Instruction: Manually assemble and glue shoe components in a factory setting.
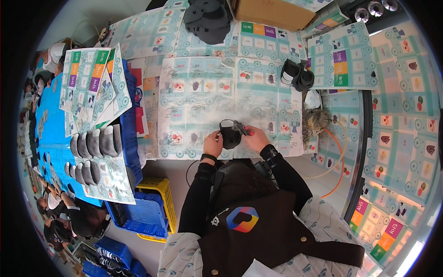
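Black rounded piece (230, 140) w/ pale patch at its top edge is held just above the near part of the counter (194, 115), approx. centre. Its L rim is pinched btwn the fingers of the L hand (212, 145), thumb side turned inward. Small dark tool w/ red part (239, 127) is gripped by the curled fingers of the R hand (257, 139); its tip is brought up to the piece's upper R edge; contact can't be told.

Both wrists are kept close in front of the body, hands angled toward each other. L forearm (196, 198) is run up from lower L, R forearm (291, 179) from lower R, both black-sleeved, elbows spread.

Counter is covered w/ printed sheets, dusty around the hands. Two dark pieces (297, 76) are set at its upper R; grey pile (206, 21) is left at the far edge, next to cardboard box (274, 14). Orange hose (340, 150) is looped off to R. More dark pieces (94, 143) are lined up in two rows at L, above yellow crate (162, 187).
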Demonstrator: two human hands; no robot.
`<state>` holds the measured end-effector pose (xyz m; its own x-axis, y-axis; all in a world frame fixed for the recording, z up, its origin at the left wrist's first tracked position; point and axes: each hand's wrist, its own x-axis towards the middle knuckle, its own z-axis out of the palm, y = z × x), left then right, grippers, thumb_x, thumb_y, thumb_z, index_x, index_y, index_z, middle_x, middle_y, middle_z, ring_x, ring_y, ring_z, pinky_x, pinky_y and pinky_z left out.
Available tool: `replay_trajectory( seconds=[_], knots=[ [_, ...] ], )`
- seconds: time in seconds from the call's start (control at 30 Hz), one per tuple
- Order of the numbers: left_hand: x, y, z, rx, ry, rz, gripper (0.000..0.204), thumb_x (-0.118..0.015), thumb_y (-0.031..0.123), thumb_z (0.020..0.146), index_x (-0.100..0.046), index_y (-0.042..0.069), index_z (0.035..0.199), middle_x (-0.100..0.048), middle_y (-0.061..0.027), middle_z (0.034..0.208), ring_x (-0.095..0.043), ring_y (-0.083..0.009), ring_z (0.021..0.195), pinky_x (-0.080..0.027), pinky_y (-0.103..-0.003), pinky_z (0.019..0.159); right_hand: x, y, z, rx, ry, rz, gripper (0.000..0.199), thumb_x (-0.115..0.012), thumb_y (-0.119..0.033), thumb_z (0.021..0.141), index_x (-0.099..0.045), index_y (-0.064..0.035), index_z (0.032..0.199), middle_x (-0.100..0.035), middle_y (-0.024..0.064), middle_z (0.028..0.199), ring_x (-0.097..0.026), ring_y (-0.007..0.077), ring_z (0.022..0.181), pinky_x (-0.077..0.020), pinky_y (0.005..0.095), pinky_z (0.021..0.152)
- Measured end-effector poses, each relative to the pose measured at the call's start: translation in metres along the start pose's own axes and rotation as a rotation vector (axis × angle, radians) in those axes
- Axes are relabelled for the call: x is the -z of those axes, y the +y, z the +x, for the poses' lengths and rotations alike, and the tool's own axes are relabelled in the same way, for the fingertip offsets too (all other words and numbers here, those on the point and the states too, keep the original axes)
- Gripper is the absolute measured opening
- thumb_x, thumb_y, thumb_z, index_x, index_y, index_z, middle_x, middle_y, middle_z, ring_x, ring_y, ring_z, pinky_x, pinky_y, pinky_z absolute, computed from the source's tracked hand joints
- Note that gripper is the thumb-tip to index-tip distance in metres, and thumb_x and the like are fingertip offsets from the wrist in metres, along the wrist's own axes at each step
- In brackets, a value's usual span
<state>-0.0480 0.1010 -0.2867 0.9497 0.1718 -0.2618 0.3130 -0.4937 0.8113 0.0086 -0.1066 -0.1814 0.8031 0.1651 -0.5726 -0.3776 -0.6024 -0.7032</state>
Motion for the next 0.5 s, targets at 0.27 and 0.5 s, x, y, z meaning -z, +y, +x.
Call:
replay_trajectory(
  seconds=[0.27, 0.5],
  knots=[
    [0.005, 0.011, 0.002, 0.042, -0.092, -0.023, 0.033, -0.063, 0.020, 0.093, -0.067, 0.002, 0.121, -0.072, -0.0176, 0.096, -0.071, -0.0308, 0.081, -0.056, -0.042, 0.073, -0.001, 0.004, -0.004, 0.081, 0.000, 0.021, 0.032, -0.061, -0.021, 0.082, -0.066, -0.0022, 0.108, -0.068, 0.0254, 0.095, -0.062, 0.0461, 0.094, -0.0500, 0.0481, 0.079],
    [0.005, 0.012, -0.001, 0.010, -0.100, -0.084, 0.033, -0.064, 0.019, 0.092, -0.066, 0.002, 0.120, -0.072, -0.0176, 0.091, -0.071, -0.0310, 0.079, -0.056, -0.042, 0.071, 0.009, 0.024, -0.006, 0.103, 0.130, -0.248, 0.040, -0.066, -0.017, 0.080, -0.065, -0.0019, 0.117, -0.070, 0.0165, 0.086, -0.066, 0.0313, 0.078, -0.0501, 0.0390, 0.072]
  ],
)
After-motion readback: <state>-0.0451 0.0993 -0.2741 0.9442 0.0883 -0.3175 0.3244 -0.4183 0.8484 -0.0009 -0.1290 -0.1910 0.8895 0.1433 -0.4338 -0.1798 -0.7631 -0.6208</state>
